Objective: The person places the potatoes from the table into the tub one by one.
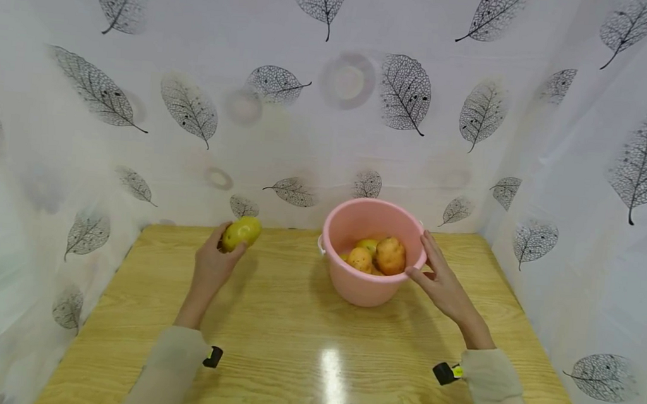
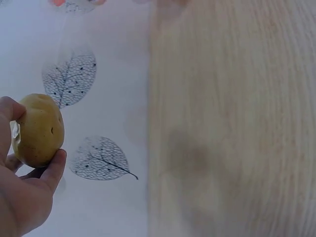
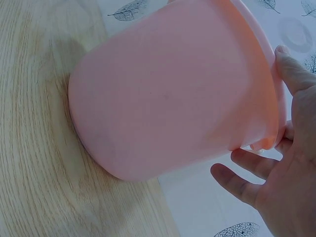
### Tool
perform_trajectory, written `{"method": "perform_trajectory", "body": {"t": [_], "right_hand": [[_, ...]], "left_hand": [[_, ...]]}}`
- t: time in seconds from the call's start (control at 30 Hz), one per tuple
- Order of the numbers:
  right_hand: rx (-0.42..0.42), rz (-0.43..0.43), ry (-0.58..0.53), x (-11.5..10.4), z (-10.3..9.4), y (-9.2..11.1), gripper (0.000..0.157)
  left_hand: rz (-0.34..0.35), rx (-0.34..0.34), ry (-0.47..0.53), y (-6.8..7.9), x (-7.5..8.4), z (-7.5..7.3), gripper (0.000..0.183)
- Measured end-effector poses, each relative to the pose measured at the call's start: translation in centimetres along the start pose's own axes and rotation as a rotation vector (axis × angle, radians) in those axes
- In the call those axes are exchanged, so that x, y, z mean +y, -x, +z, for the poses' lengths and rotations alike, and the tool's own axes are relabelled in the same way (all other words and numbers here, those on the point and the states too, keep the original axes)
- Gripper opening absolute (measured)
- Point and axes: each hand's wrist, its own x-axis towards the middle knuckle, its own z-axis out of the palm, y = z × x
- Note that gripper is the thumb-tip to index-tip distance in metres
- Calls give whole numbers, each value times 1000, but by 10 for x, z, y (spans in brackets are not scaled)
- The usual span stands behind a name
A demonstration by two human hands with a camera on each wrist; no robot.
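A yellow potato is in the grip of my left hand, raised over the left part of the table. The left wrist view shows the potato between the thumb and fingers of that hand, with small dark eyes on its skin. To the right stands a pink bucket holding several yellow-brown potatoes. My right hand holds the bucket's right rim, thumb toward the near side. In the right wrist view, the thumb of this hand lies on the rim while other fingers spread by the bucket's wall.
The bucket stands on a wood-grain table toward its back edge. A white curtain printed with dark leaves hangs behind the table and along both sides. The bucket's white handle mount sticks out at its left.
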Motion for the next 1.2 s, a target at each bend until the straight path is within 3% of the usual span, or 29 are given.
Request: {"method": "perform_trajectory", "body": {"t": [0.33,0.7,1.2], "right_hand": [[-2,-4,-23,0,1,0,81],[-3,-2,-8,0,0,-1,81],[-5,-11,-6,0,0,0,80]], "left_hand": [[63,-33,-26,5,28,-15,68],[89,-106,-5,10,60,-21,68],[135,-126,8,10,73,-15,68]]}}
